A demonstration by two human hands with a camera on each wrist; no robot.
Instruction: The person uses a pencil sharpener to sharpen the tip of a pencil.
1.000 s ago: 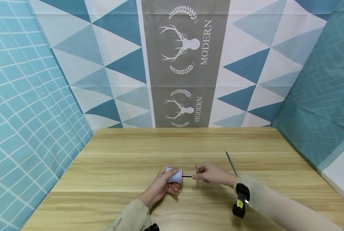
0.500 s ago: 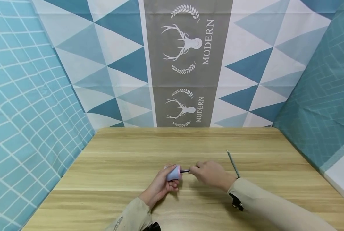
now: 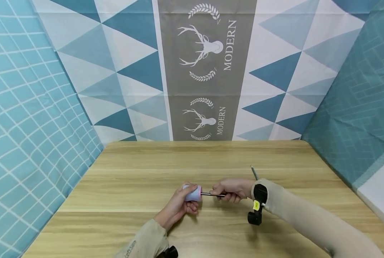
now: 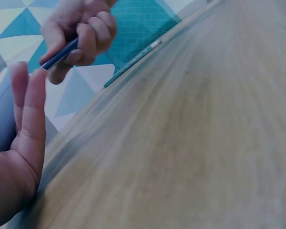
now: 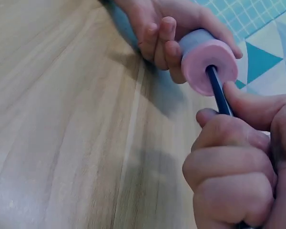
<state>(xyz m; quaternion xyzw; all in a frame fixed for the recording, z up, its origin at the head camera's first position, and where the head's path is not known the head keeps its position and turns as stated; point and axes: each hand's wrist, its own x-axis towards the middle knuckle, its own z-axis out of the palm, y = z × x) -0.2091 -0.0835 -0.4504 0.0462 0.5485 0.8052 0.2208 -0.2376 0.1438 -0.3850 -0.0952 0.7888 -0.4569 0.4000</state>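
Observation:
My left hand (image 3: 178, 207) grips a small cylindrical sharpener (image 3: 192, 193) with a light blue body and a pink face, held just above the wooden table (image 3: 211, 157). A dark blue pencil (image 3: 211, 194) sticks into the hole in the pink face (image 5: 207, 55). My right hand (image 3: 231, 190) pinches that pencil (image 5: 220, 93) close to the sharpener, its fingers curled round the shaft. In the left wrist view the right hand (image 4: 78, 33) holds the pencil (image 4: 59, 55) beyond my left hand's straight fingers (image 4: 28, 109).
A second pencil (image 3: 254, 172) lies on the table behind my right wrist, also seen as a teal pencil (image 4: 133, 59) in the left wrist view. Patterned blue and white cloth walls close in the table at the back and both sides.
My right hand moved in toward the sharpener, then drew back a little while the wrist rolled, turning the pencil. My left hand stayed in place with the sharpener.

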